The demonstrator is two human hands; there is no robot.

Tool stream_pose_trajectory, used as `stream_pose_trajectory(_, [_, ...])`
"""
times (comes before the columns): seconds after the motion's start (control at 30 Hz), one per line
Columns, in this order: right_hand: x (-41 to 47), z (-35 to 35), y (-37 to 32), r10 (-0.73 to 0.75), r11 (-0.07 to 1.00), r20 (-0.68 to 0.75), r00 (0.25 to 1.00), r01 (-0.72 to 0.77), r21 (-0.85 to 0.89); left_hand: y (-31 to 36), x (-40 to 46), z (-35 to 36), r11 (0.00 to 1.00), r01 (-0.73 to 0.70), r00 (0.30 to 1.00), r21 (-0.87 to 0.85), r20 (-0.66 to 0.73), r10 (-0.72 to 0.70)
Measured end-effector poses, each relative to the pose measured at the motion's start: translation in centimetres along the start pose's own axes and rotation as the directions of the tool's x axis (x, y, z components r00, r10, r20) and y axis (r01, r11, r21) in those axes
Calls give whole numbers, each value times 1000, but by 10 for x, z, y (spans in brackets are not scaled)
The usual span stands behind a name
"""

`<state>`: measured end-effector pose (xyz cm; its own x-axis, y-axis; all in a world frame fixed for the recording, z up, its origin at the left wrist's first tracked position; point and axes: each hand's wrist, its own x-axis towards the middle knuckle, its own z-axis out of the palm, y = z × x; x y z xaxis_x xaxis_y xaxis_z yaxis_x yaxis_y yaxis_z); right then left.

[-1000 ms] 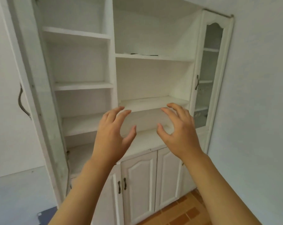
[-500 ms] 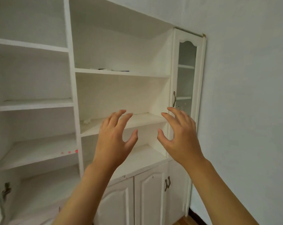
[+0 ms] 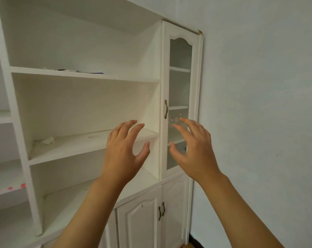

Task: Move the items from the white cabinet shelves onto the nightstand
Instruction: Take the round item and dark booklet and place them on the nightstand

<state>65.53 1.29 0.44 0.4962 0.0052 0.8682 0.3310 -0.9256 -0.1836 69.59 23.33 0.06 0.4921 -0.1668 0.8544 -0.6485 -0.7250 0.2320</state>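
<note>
Arms: two bare forearms reach up and forward from the bottom edge, side by side, raised in front of the cabinet at about the height of its middle shelf.
Left hand (image 3: 123,151): back of the hand faces the camera, fingers spread and gently curved, thumb held out to the right; it holds nothing and touches nothing.
Right hand (image 3: 196,151): mirrors the left, fingers splayed and slightly bent, thumb pointing left toward the other thumb; it grips nothing and hangs in the air before the glass door.
Gap between hands: the two thumbs are near each other but apart.
White cabinet (image 3: 87,104): painted wood, matte and a little scuffed, with open flat shelves and a vertical divider on the left.
Items on upper shelf (image 3: 76,70): low, flat things, pale with a dark and a purple edge, seen only from below, so their kind cannot be told.
Scrap on middle shelf (image 3: 48,140): a small crumpled white piece, like paper, near the back left corner.
Glass door (image 3: 180,97): narrow, arched at the top, closed, with a curved metal handle (image 3: 166,109) on its left edge.
Lower doors (image 3: 139,217): raised panels, shut, with paired dark handles.
Wall (image 3: 259,104): plain pale surface to the right.
</note>
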Motion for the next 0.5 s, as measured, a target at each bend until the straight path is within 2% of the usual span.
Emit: stream_pose_trajectory(0.5, [66,91,122,16,996,-4,1000,-16,-86,-48,90,162,994,-6,1000,-106,-3,6])
